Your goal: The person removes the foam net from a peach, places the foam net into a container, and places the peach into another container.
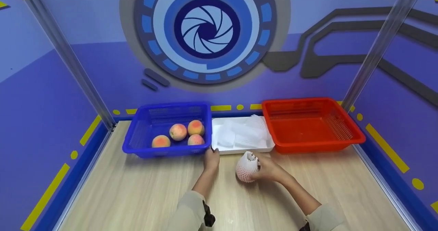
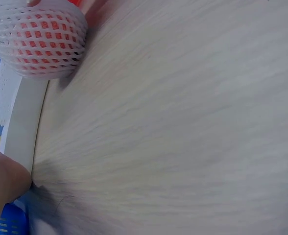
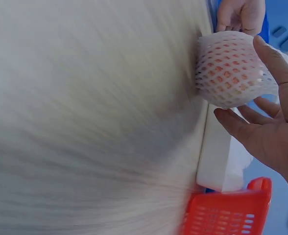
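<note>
A peach in a white foam net [image 1: 247, 169] stands on the table, its pink skin showing through the mesh, with the net's open end upward. My right hand [image 1: 270, 168] holds it from the right, thumb on one side and fingertips on the other, as the right wrist view shows on the netted peach [image 3: 229, 71]. My left hand [image 1: 211, 161] is at the front, where the blue basket [image 1: 164, 152] meets the white tray [image 1: 239, 151], with no fruit in it. Several bare peaches [image 1: 178, 132] lie in the blue basket. White foam nets [image 1: 243, 133] lie in the tray.
A red basket [image 1: 313, 147] with perforated sides stands to the right of the tray, and nothing shows inside it. The baskets and tray line up along the back wall [image 1: 236, 97]. Metal posts [image 1: 376, 53] rise at the back corners of the wooden table [image 1: 143, 196].
</note>
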`<act>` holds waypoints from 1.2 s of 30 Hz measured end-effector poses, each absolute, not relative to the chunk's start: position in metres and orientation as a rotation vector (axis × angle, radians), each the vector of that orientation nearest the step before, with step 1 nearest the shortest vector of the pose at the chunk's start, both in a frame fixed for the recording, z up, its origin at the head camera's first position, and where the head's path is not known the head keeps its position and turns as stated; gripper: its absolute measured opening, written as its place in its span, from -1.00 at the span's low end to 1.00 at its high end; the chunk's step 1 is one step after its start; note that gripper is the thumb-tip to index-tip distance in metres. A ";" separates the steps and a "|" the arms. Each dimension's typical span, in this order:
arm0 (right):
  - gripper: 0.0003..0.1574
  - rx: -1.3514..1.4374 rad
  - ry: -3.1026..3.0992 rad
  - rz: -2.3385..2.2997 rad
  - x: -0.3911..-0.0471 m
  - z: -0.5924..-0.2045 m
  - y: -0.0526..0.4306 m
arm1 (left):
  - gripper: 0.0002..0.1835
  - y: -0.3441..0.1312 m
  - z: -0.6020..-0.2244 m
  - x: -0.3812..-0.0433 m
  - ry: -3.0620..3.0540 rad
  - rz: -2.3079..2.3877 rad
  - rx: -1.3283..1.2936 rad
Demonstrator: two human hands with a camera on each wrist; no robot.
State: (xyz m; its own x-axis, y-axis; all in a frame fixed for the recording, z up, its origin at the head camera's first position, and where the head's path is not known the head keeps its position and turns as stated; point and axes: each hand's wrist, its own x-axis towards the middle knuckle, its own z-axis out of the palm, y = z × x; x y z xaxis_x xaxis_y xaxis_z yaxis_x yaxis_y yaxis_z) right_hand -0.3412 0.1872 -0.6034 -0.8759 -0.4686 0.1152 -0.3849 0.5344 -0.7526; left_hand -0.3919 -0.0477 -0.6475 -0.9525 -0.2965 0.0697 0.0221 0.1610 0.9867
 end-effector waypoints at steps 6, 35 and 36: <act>0.03 -0.759 2.736 -1.189 -0.338 -0.602 0.173 | -0.45 -0.046 -0.645 -0.389 -2.174 -1.891 0.253; -0.70 -1.066 3.171 -0.792 -0.339 -0.554 0.166 | -0.47 -0.050 -0.647 -0.387 -2.150 -1.952 0.140; -0.70 -1.047 3.173 -0.799 -0.339 -0.553 0.167 | -0.47 -0.050 -0.646 -0.388 -2.156 -1.943 0.143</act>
State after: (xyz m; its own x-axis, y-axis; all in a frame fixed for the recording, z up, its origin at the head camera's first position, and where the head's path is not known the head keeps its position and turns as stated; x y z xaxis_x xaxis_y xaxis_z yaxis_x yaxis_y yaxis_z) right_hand -0.3386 0.1669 -0.5530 -0.7752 -0.4834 0.4067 -0.6183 0.7124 -0.3320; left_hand -0.3876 -0.0501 -0.6464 -0.9675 -0.2284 0.1084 0.0841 0.1136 0.9900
